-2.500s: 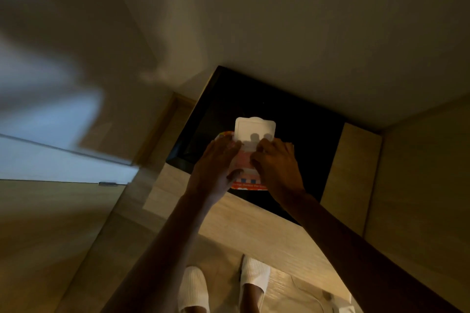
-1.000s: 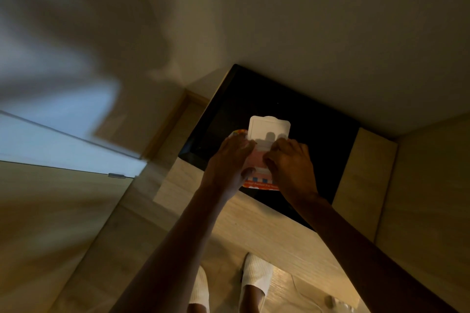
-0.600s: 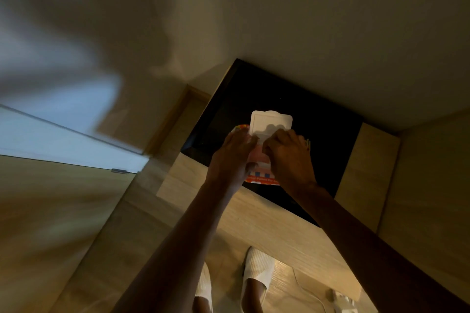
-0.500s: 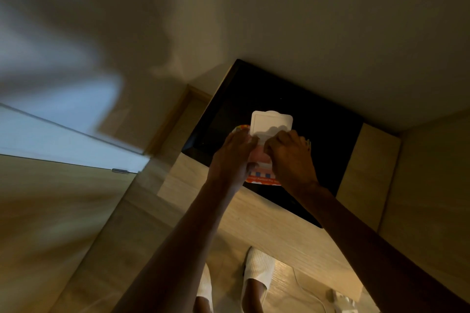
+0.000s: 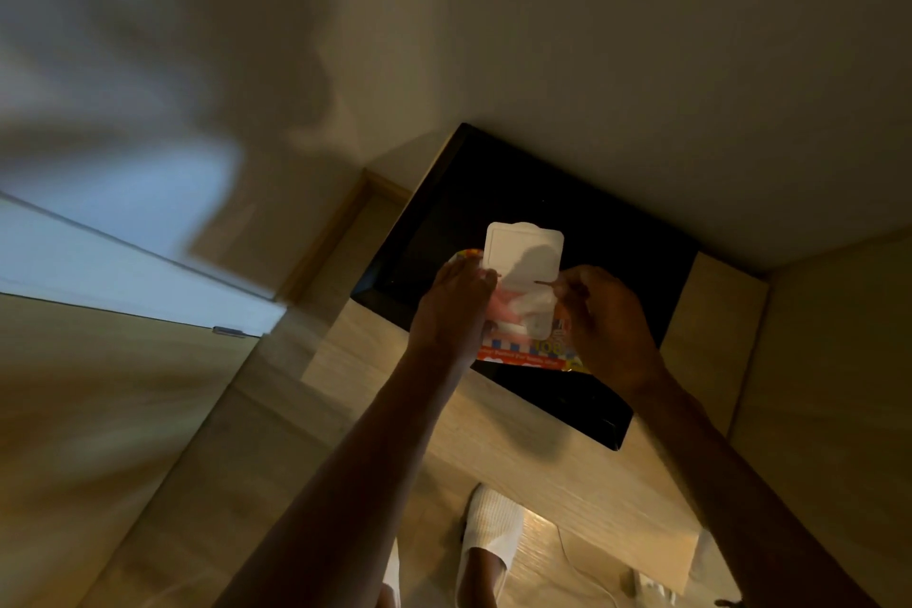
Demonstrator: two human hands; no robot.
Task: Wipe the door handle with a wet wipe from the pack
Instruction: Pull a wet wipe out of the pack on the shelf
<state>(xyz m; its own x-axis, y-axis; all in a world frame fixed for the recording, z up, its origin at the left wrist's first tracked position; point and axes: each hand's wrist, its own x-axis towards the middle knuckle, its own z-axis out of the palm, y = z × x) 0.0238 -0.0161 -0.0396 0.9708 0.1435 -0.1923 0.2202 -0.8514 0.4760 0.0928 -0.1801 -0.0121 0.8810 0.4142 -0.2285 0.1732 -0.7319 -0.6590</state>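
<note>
The wet wipe pack (image 5: 523,353), orange and red with a printed label, lies on a black top. Its white flip lid (image 5: 523,252) stands open. My left hand (image 5: 451,311) grips the pack's left side. My right hand (image 5: 609,323) is at the pack's right side, fingertips pinched together at the edge of the opening. A white wet wipe (image 5: 535,306) bulges out of the opening toward those fingertips. No door handle can be made out.
The black top (image 5: 469,202) sits in a light wooden unit (image 5: 557,459) against a pale wall. A wooden panel with a small metal fitting (image 5: 228,331) stands at the left. My feet in white slippers (image 5: 493,523) and a thin cable show on the floor below.
My right hand has moved off the opening to the right, uncovering the wipe, which now bulges up. My left hand keeps its grip on the pack.
</note>
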